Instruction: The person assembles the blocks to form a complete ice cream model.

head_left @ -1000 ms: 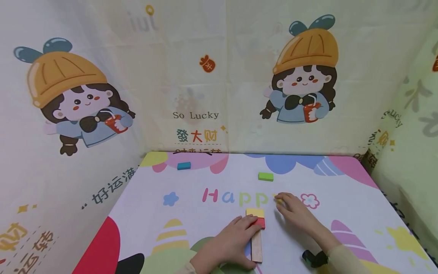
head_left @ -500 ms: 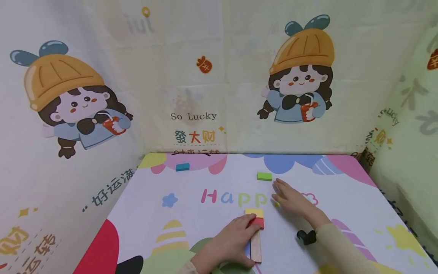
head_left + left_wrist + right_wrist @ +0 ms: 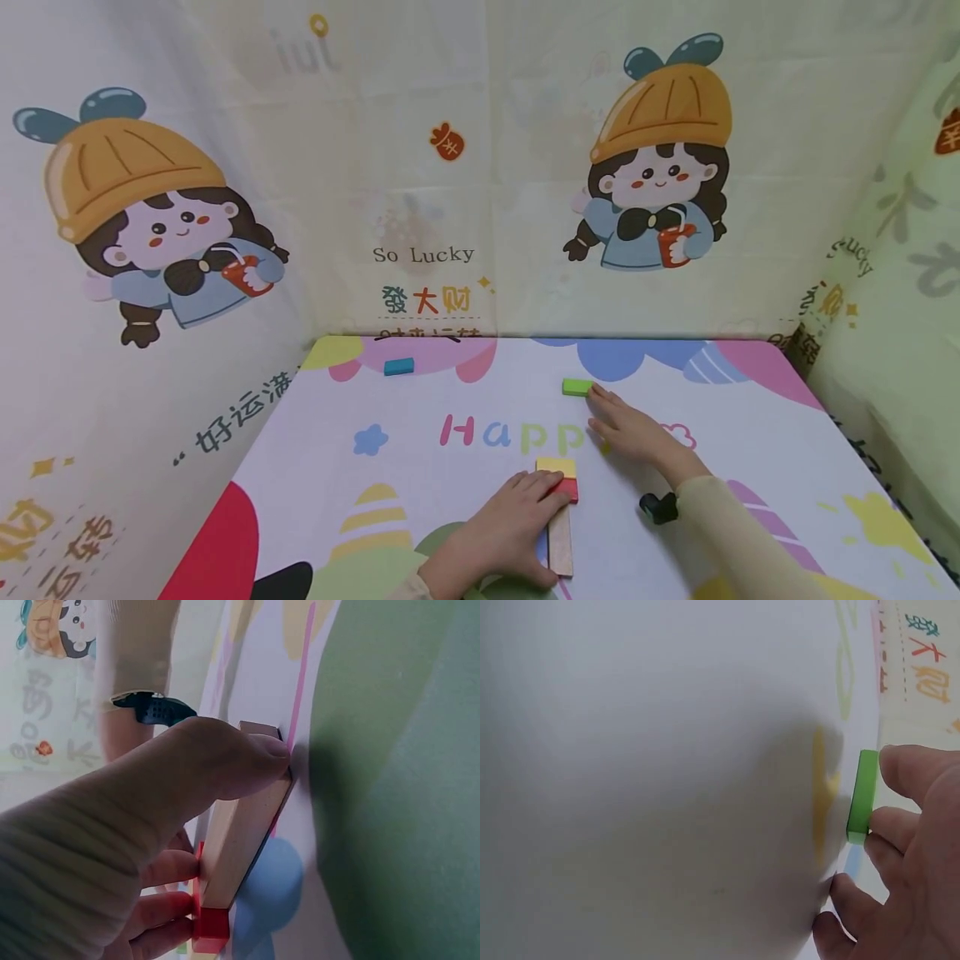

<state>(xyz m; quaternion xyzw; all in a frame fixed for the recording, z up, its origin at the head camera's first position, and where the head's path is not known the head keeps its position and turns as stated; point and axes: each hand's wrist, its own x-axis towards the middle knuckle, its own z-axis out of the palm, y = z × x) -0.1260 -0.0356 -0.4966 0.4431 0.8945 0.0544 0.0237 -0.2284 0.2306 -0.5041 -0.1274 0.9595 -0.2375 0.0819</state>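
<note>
Near the front of the table, my left hand (image 3: 506,529) rests along a row of blocks. Its thumb presses on a plain wooden block (image 3: 236,847), while its fingertips touch the side of a red block (image 3: 211,930). A yellow block (image 3: 557,467) lies at the far end of this row, beyond the red one. My right hand (image 3: 633,429) reaches farther out, fingers extended, at the right end of a green block (image 3: 577,387). In the right wrist view the fingertips overlap the edge of the green block (image 3: 862,796); whether they bear on it is hard to tell.
A blue block (image 3: 399,367) lies at the back left of the table (image 3: 465,392), which has a printed cover. Printed cloth walls (image 3: 525,308) stand behind and at both sides. A dark band (image 3: 658,508) sits at the right wrist.
My right hand has moved forward and slightly left, from the end of the printed word to the green block. The left hand and the row of blocks have stayed put.
</note>
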